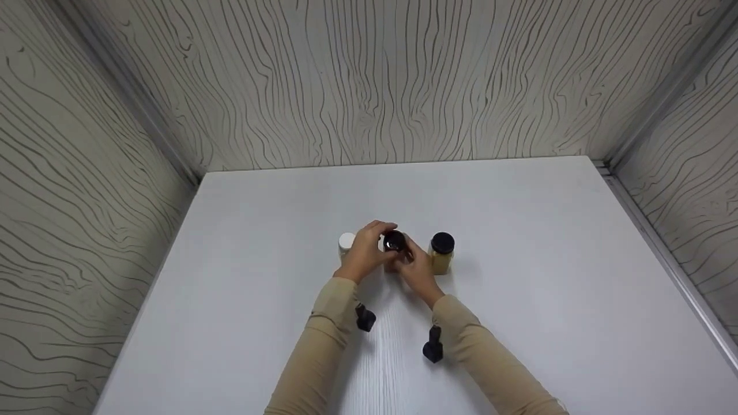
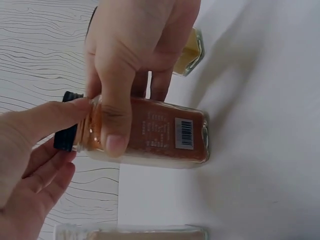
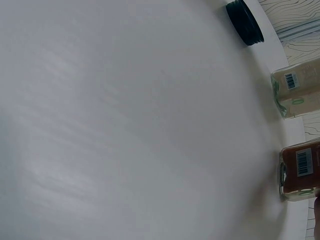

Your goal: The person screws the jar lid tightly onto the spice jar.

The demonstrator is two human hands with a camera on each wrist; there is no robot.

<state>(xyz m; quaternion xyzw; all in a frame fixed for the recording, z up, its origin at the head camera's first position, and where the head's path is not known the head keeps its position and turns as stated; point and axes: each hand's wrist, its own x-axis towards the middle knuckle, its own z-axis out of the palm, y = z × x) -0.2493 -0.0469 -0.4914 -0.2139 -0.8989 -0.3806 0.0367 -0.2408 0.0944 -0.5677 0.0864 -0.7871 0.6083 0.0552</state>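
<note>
A square glass jar of reddish-brown powder (image 2: pixel 160 132) stands between my hands on the white table. My right hand (image 1: pixel 418 268) grips its body, the thumb lying across the glass in the left wrist view. My left hand (image 1: pixel 366 251) pinches the black cap (image 2: pixel 65 137) at its top between thumb and fingers. The cap sits at the jar's mouth; whether it is loose, I cannot tell. Just right of my right hand is a jar of yellow powder (image 1: pixel 441 262) with a black lid. Left of my left hand, partly hidden, stands a jar of pale powder (image 3: pixel 300 90), its mouth uncapped.
A loose black cap (image 3: pixel 245 22) lies on the white tabletop (image 1: pixel 259 230) beyond the pale jar. Wood-patterned panels (image 1: pixel 369 80) rise at the back and both sides. A black wrist mount (image 1: pixel 433 346) hangs at each sleeve.
</note>
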